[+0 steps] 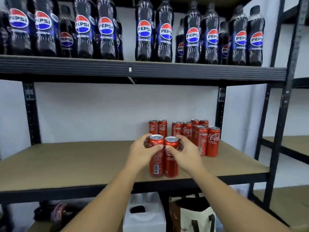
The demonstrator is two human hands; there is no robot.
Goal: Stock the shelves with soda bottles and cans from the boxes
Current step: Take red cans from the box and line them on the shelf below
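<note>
Left can: red Coca-Cola can (156, 156) stood upright near the front edge of the middle shelf (83, 163), touching the right can.
Right can: matching red can (171, 158), upright, just right of the first.
Left hand: left hand (142, 152) gripped the left can's upper part, fingers curled behind it, thumb across the front.
Right hand: right hand (187, 152) gripped the right can likewise.
Back pair: two red cans (158, 128) stood upright just behind the held ones, near the wall.
Right cluster: several more cans (200, 138) packed together, far right on the same board.
Upper shelf: Pepsi bottles (144, 30) stood in upright groups along it.
Below: white box (143, 218) beside a white-and-black bag (195, 216).
</note>
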